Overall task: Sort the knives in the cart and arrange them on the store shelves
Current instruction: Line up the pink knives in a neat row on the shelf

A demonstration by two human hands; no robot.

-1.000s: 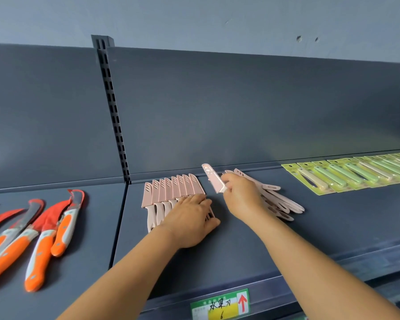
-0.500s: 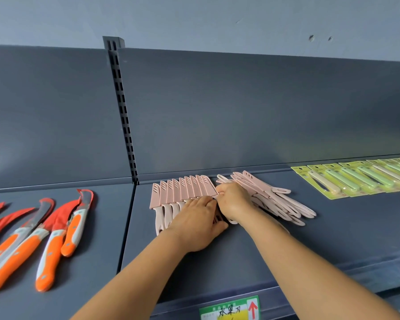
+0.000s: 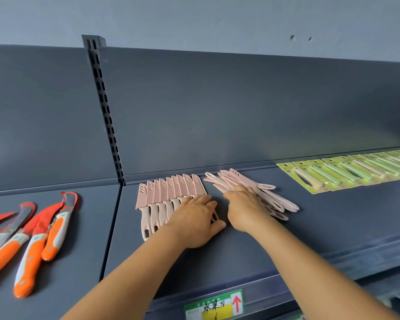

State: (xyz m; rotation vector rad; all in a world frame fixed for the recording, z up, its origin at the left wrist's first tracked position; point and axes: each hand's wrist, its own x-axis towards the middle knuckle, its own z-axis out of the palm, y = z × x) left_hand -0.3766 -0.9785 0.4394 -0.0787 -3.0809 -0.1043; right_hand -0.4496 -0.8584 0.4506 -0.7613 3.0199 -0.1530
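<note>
Pink plastic paring knives with matching blade sheaths (image 3: 171, 192) lie in a neat overlapping row on the dark grey metal shelf (image 3: 310, 227), sheathed blades pointing toward the back panel and handles toward the front edge. The left hand (image 3: 194, 221) rests flat on the handles at the right end of this row, fingers extended and pressing down, thumb spread along the shelf surface; it grasps nothing. Just right of the row, a loose heap of the same pink sheathed knives (image 3: 270, 199) lies at mixed angles, well short of alignment. The right hand (image 3: 244, 205) lies on the near left part of this heap, fingers reaching in among the knives; whether they have closed around one cannot be told, as the fingertips are hidden.

Farther right on the same shelf, a row of knives in yellow-green card packaging (image 3: 346, 173) runs toward the edge of view. On the adjoining shelf section to the left, several orange-and-grey handled curved knives with red blade covers (image 3: 44, 232) lie side by side. A green and yellow handwritten price label (image 3: 214, 307) sits on the front shelf rail.
</note>
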